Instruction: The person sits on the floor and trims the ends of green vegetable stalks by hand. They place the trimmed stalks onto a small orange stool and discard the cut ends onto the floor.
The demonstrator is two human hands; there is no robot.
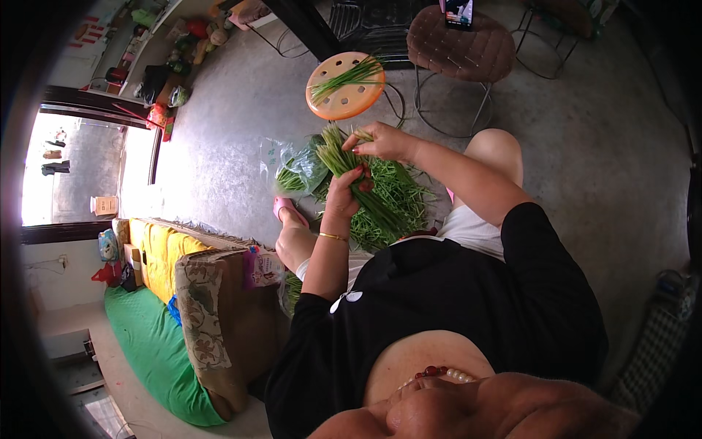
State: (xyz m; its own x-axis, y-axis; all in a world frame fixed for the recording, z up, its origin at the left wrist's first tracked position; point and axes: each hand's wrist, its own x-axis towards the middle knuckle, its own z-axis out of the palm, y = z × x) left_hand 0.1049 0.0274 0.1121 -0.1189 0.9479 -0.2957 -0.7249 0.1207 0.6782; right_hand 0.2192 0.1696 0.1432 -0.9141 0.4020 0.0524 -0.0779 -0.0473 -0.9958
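My left hand (344, 192) is wrapped around a thick bunch of long green stalks (335, 151), probably chives. Its pale ends point away from me, and the green part (384, 211) trails back towards my lap. Above the left hand, my right hand (384, 142) pinches a few pale stalk ends (362, 134) at the side of the bunch. On the floor between my legs lies a heap of loose green stalks and leaves (406, 186), partly covered by the bunch. More stalks sit on a round orange stool (323, 110), laid across its top in a small bundle (348, 79).
A clear plastic bag (301, 164) with green stalks is beside the heap, near a pink shoe (285, 208). Past the orange stool stands a brown cushioned stool (460, 46) with a phone (459, 13) on it. A sofa (205, 313) is on the left.
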